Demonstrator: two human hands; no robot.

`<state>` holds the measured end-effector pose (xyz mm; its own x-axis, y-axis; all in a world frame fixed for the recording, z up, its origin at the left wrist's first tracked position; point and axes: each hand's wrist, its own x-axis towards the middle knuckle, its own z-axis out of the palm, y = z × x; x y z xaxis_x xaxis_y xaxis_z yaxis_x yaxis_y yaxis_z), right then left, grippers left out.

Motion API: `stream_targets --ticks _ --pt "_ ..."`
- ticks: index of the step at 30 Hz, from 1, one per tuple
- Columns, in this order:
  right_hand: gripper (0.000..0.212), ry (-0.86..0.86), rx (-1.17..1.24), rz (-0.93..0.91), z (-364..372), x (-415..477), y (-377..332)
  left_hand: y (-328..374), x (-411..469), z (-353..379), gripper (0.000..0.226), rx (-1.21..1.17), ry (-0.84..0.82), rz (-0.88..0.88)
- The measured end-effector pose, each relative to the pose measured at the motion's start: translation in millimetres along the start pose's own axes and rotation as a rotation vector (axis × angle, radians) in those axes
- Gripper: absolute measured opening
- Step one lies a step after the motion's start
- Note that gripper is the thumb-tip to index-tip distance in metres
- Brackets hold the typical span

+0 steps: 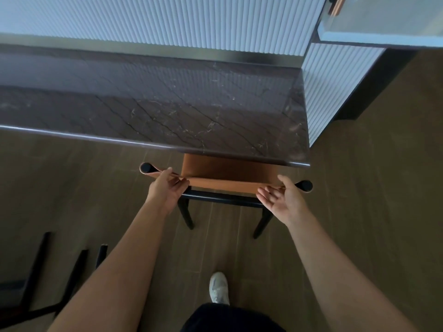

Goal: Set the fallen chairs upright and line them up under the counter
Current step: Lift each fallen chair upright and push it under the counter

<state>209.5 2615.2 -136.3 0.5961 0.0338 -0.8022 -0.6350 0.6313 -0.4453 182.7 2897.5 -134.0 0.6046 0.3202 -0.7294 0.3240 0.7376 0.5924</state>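
I see the upright chair [223, 198] at the right end of the counter [167, 111]. Its smooth tan seat [227, 170] is partly tucked under the slab's rounded front edge. Its 2 rear legs, black and tapered, stand out on the floor [359, 188].

The counter top is dark polished stone, brown-grey with thin pale and black veins. Behind it and at its right end runs a white panel [167, 20] of fine vertical ribs.

The backrest band [227, 185] is a strip of tan leather, gently curved and stretched between 2 round black post ends. The left hand [166, 185] grips this band near its left post, fingers curled over the top edge. The right hand [282, 200] rests against the band near the right post. Its palm is turned up and its fingers are fairly straight, with the thumb lying along the top. It wraps nothing that I can make out.

At the lower left, the fallen chair [37, 264] shows only as 3 slim black legs slanting across the floor, well apart from the counter. The floor is matte brown wood-grain planks. 1 white shoe [218, 287] is planted on it between the forearms.
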Motion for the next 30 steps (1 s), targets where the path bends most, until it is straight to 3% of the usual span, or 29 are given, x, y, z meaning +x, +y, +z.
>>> stream_targets --ticks 2,6,18,23,30 --pt "0.044 -0.048 -0.006 0.013 -8.1 -9.4 -0.3 -9.0 -18.7 -0.9 0.017 -0.041 -0.016 0.021" --pt "0.049 -0.160 -0.048 0.060 -29.4 -34.7 -1.7 -33.7 -69.6 -3.2 0.048 -0.121 -0.091 0.071" --pt "0.028 -0.409 -0.550 -0.091 -76.9 -119.7 22.0 -112.5 -208.6 -39.9 0.028 -0.119 -0.007 0.333" --pt "0.026 -0.470 -0.685 -0.056 -85.3 -143.6 61.2 -139.0 -247.3 -89.8 0.022 -0.068 0.098 0.425" --pt "0.031 -0.604 -0.878 0.005 -93.0 -185.2 146.5 -174.1 -304.3 -183.0 0.020 -0.192 0.270 0.466"
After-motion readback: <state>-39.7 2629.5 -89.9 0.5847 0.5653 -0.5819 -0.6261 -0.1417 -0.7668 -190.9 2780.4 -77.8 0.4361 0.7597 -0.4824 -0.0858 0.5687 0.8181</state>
